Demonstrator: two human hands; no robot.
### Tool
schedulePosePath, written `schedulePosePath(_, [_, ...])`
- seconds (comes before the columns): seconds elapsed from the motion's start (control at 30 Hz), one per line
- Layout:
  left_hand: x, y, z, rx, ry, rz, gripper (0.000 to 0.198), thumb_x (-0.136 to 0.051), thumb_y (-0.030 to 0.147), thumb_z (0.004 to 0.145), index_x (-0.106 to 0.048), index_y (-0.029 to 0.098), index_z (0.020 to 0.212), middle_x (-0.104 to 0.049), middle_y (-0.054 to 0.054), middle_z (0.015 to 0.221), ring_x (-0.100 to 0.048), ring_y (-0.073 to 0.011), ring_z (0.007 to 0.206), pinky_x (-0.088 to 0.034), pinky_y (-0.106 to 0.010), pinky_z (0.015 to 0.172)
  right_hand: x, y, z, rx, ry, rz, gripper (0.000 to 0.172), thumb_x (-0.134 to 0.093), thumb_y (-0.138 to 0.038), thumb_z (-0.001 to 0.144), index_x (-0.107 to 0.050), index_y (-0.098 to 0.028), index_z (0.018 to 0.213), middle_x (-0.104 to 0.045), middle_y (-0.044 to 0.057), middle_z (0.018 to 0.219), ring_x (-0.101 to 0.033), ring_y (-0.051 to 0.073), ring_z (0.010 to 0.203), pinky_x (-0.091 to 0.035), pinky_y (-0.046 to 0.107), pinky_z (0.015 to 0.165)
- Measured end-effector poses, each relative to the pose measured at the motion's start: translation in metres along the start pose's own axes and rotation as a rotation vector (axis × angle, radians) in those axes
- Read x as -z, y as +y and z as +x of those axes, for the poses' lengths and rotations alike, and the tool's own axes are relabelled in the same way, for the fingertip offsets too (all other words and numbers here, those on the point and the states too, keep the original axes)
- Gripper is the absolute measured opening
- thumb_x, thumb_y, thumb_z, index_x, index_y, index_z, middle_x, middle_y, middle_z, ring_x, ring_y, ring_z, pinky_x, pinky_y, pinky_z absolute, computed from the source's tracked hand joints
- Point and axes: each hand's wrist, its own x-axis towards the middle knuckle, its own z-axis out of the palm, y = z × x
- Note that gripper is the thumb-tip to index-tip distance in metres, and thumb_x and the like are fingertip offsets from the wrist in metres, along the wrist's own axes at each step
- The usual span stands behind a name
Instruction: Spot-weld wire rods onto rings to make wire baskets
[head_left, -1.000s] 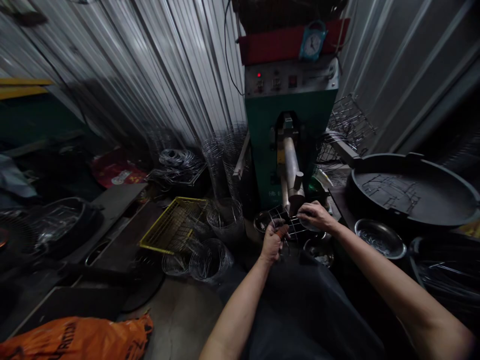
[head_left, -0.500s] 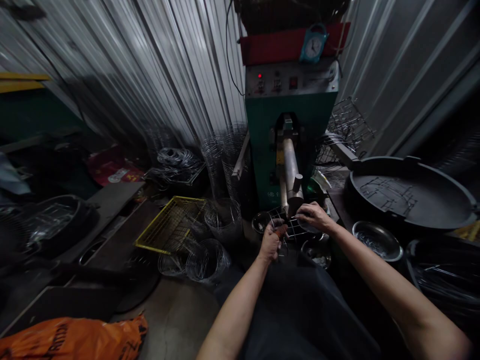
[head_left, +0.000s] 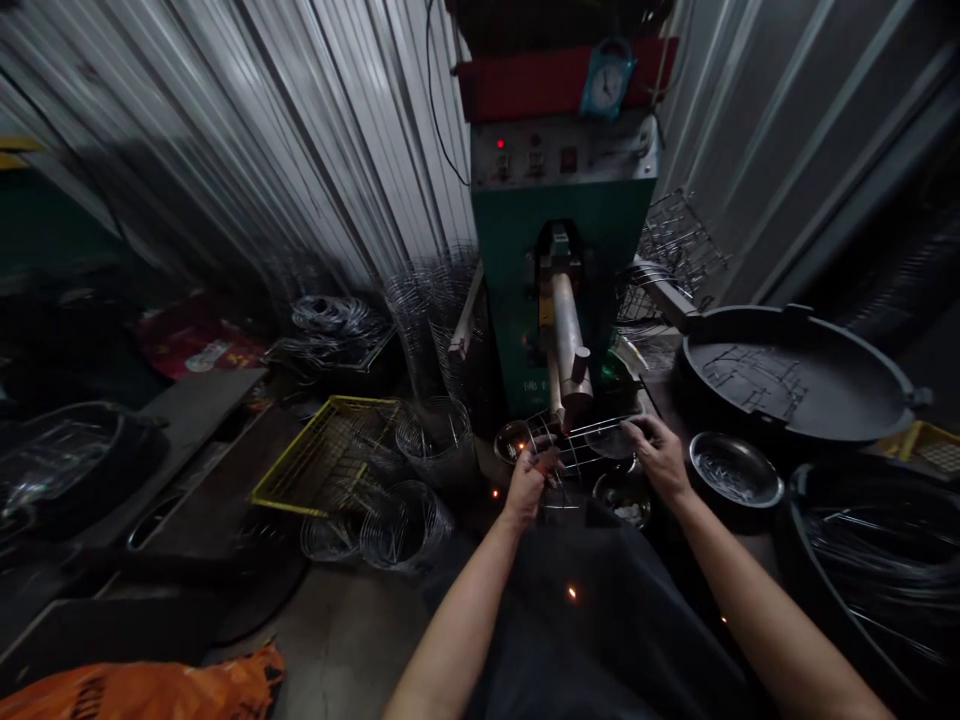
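My left hand (head_left: 527, 485) is closed around the near left part of a small metal wire frame (head_left: 574, 466), just below the tip of a spot welder's arm (head_left: 568, 330). At the frame's right end, my right hand (head_left: 663, 460) pinches the long wires between thumb and fingers. Orange sparks (head_left: 572, 593) fly out below and around the hands. The exact contact at the welder's tip is dark and partly hidden.
The green welding machine (head_left: 499, 230) stands ahead. To the left are a yellow-rimmed wire basket (head_left: 281, 505) and wire cylinders (head_left: 405, 525). On the right sit a large black pan (head_left: 840, 350), a metal bowl of small pieces (head_left: 736, 470) and a tub of wires (head_left: 885, 540).
My right hand has moved right, away from the welder's tip, to the end of the wires. Sparks have appeared. My left hand still grips the frame, and the view has shifted slightly.
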Motion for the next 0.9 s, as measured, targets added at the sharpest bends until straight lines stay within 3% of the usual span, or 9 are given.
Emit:
schedulePosePath(0.07, [0.005, 0.001, 0.000, -0.016, -0.017, -0.004, 0.044, -0.063, 0.040, 0.065, -0.052, 0.016, 0.100, -0.057, 0.002, 0.059, -0.049, -0.0065, 0.047, -0.035, -0.017, 0.044, -0.004, 0.009, -0.015, -0.296, -0.008, 0.185, 0.028, -0.052, -0.047, 0.073, -0.058, -0.019, 0.076, -0.062, 0.005, 0.072, -0.058, 0.020, 0.071, -0.043, 0.030, 0.058])
schedulePosePath(0.13, [0.010, 0.005, -0.001, -0.011, -0.035, 0.005, 0.043, -0.063, 0.039, 0.065, -0.052, 0.016, 0.099, -0.057, 0.002, 0.059, -0.050, -0.0070, 0.049, -0.036, -0.017, 0.047, -0.014, 0.012, -0.019, -0.532, -0.128, 0.424, 0.025, -0.055, -0.042, 0.072, -0.056, -0.019, 0.080, -0.063, 0.005, 0.071, -0.060, 0.019, 0.068, -0.043, 0.027, 0.051])
schedulePosePath(0.23, [0.014, 0.012, -0.001, 0.029, -0.065, 0.027, 0.043, -0.065, 0.037, 0.062, -0.054, 0.016, 0.098, -0.057, 0.002, 0.058, -0.051, -0.0072, 0.050, -0.037, -0.018, 0.049, -0.030, 0.007, -0.008, -0.714, -0.184, 0.787, 0.012, -0.057, -0.029, 0.073, -0.055, -0.021, 0.080, -0.064, 0.003, 0.075, -0.062, 0.017, 0.073, -0.048, 0.027, 0.056])
schedulePosePath(0.3, [0.015, 0.015, -0.001, 0.059, -0.069, 0.037, 0.044, -0.068, 0.034, 0.059, -0.054, 0.016, 0.097, -0.056, 0.003, 0.059, -0.052, -0.0073, 0.052, -0.037, -0.018, 0.050, -0.036, 0.003, 0.000, -0.766, -0.147, 0.941, 0.003, -0.058, -0.022, 0.072, -0.055, -0.020, 0.073, -0.064, 0.002, 0.073, -0.061, 0.016, 0.073, -0.051, 0.029, 0.062])
schedulePosePath(0.47, [0.013, 0.006, 0.002, 0.059, -0.052, 0.066, 0.044, -0.071, 0.029, 0.057, -0.055, 0.017, 0.096, -0.053, 0.005, 0.060, -0.049, -0.0052, 0.050, -0.035, -0.017, 0.048, -0.029, 0.004, -0.007, -0.796, -0.107, 1.067, 0.005, -0.060, -0.021, 0.072, -0.057, -0.019, 0.068, -0.063, 0.002, 0.069, -0.062, 0.016, 0.069, -0.053, 0.035, 0.069])
schedulePosePath(0.63, [0.009, -0.003, 0.003, 0.065, -0.016, 0.028, 0.039, -0.071, 0.029, 0.057, -0.054, 0.018, 0.089, -0.051, 0.006, 0.062, -0.045, -0.0036, 0.046, -0.033, -0.016, 0.043, -0.026, -0.002, -0.017, -0.756, -0.108, 1.050, 0.011, -0.063, -0.026, 0.070, -0.061, -0.020, 0.079, -0.062, 0.002, 0.069, -0.061, 0.014, 0.066, -0.055, 0.030, 0.064])
schedulePosePath(0.9, [0.003, -0.002, 0.000, 0.058, 0.007, -0.011, 0.037, -0.072, 0.031, 0.055, -0.054, 0.017, 0.084, -0.049, 0.006, 0.060, -0.043, -0.0037, 0.048, -0.029, -0.015, 0.040, -0.041, -0.019, -0.012, -0.796, -0.028, 1.069, 0.025, -0.076, -0.025, 0.054, -0.062, -0.018, 0.073, -0.060, -0.003, 0.063, -0.058, 0.009, 0.058, -0.053, 0.021, 0.054])
